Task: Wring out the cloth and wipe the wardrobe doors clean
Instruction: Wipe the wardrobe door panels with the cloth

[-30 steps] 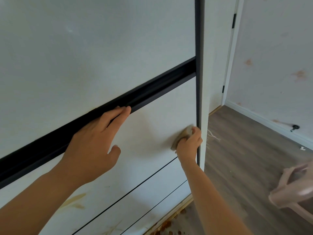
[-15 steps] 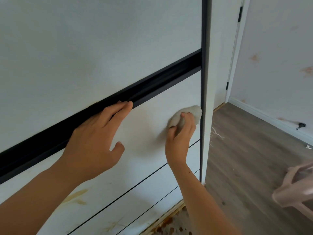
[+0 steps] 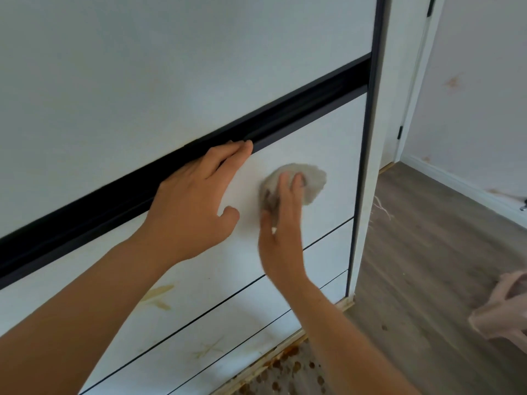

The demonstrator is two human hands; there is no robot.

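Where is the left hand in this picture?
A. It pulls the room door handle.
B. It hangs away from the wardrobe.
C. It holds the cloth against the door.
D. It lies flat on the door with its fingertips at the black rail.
D: the left hand is spread on the white wardrobe door, fingertips reaching the black rail, while the right hand presses the cloth.

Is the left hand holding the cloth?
No, the right hand presses the cloth to the door; the left hand rests flat.
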